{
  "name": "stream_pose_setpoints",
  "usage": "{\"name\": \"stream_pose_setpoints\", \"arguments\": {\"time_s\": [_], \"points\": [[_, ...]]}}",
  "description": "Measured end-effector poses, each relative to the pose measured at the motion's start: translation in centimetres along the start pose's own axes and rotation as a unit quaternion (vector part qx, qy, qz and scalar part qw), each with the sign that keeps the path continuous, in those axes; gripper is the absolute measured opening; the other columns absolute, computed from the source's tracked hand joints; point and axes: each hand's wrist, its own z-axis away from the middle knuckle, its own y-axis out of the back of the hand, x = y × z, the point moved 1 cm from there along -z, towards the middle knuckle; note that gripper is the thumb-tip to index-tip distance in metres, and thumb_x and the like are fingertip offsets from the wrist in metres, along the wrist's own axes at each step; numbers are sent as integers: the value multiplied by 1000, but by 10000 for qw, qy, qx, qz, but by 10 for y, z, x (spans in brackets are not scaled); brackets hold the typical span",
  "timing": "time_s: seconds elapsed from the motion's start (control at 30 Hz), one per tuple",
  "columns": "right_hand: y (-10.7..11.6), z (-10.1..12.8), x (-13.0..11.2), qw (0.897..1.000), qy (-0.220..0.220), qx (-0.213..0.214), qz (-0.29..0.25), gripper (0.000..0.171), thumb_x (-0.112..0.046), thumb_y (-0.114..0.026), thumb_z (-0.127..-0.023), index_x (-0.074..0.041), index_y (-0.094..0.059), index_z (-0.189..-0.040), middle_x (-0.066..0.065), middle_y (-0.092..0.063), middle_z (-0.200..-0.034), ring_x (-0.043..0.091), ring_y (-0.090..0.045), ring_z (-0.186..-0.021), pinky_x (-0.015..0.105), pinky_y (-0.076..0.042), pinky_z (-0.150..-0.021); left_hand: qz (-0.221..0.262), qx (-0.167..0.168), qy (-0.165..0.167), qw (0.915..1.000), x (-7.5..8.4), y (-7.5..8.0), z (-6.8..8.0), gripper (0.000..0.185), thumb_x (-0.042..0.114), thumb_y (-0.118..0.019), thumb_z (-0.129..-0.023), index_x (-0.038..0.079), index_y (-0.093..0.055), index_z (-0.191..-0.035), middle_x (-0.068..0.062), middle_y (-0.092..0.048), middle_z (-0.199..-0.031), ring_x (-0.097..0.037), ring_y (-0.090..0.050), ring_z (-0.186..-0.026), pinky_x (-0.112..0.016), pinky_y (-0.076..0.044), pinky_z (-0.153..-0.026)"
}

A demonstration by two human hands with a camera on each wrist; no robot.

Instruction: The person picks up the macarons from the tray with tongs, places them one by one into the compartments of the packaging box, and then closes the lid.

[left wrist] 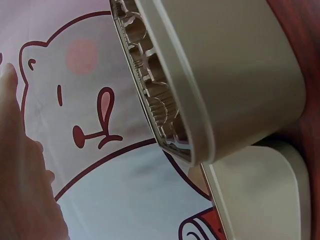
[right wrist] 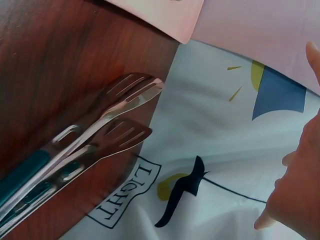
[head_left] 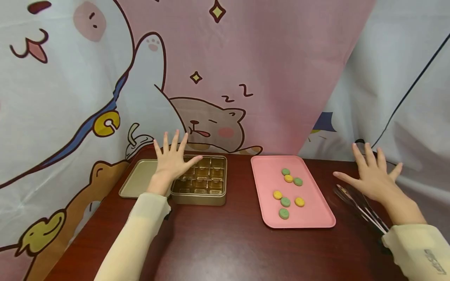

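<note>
Left hand [head_left: 170, 162], right hand [head_left: 376, 177] spread wide, empty. Work looked unstarted: box [head_left: 198, 200] stood open, seven discs [head_left: 285, 202] lay on tray [head_left: 306, 219], tongs [right wrist: 132, 100] unheld.

"LIGHT" [right wrist: 126, 192] and two Zs [head_left: 244, 90] on cloth [head_left: 281, 78]
The word stands in a dark-outlined box [right wrist: 146, 164], the Zs above a bear [head_left: 214, 123]; print [head_left: 434, 261] on the right sleeve [head_left: 413, 246] cannot be read.

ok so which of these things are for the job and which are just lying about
Likely for the job:
box, near the left hand
lid, beside the box
tongs, near the right hand
tray
green and yellow discs on the tray

Probably just surroundings, with nothing loose among them:
printed cloth behind
table underneath
</note>
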Motion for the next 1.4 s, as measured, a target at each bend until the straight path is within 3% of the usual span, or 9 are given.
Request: {"name": "stream_pose_setpoints", "arguments": {"time_s": [0.23, 0.47, 0.67, 0.83, 0.93, 1.13, 1.4], "points": [[-4, 12, 13, 9998, -182, 8, -101, 108, -65, -55, -91, -22, 18, -159, 26, 24, -162, 51, 30, -145, 88, 22, -88, 138, 4, -1, 9999, -4, -2, 5, 100, 79, -41, -89, 28, 4, -162, -8, 5, -170, -40, 17, -154, -69, 14, -117], [-16, 20, 24, 9991, -271, -28, -316, 110, -62, -57, -92, -19, 19, -158, 27, 24, -161, 51, 28, -146, 90, 16, -89, 778, -166, 59, 9968, -13, -5, 22, 97, 78, -38, -91, 27, 4, -162, -9, 7, -170, -41, 16, -154, -68, 15, -117], [-32, 29, 33, 9971, -443, 132, -596, 114, -59, -63, -89, -13, 15, -159, 31, 11, -163, 54, 13, -148, 90, 0, -93, 1351, -391, 162, 9899, -25, -6, 38, 95, 76, -37, -93, 26, 5, -162, -9, 8, -170, -40, 14, -154, -68, 11, -118], [-43, 37, 46, 9930, -416, 343, -1053, 111, -49, -66, -90, 0, 7, -158, 40, -3, -158, 62, -5, -144, 82, -10, -104, 1770, -568, 92, 9825, -32, -9, 49, 96, 68, -46, -95, 16, 0, -162, -15, 3, -169, -43, 6, -155, -66, 1, -121], [-47, 44, 55, 9874, -502, 265, -1476, 105, -43, -63, -93, 6, 4, -157, 46, -8, -154, 67, -12, -139, 79, -13, -107, 2140, -607, -22, 9750, -35, -11, 53, 96, 59, -53, -96, 8, -3, -162, -19, -1, -168, -45, -1, -154, -66, -8, -121], [-52, 60, 68, 9724, -1175, -474, -1959, 100, -48, -54, -98, 10, 3, -155, 51, -24, -144, 69, -33, -123, 75, -31, -93, 2812, -901, -218, 9552, -40, -15, 63, 97, 48, -64, -94, 3, -10, -160, -24, -7, -166, -48, -11, -152, -68, -19, -117], [-58, 72, 88, 9508, -1657, -1531, -2123, 98, -55, -45, -100, 18, -2, -151, 50, -26, -143, 66, -34, -123, 67, -40, -91, 3899, -1588, -233, 9068, -47, -29, 75, 98, 29, -72, -92, -2, -8, -159, -30, -8, -164, -52, -15, -149, -63, -29, -115]]}}
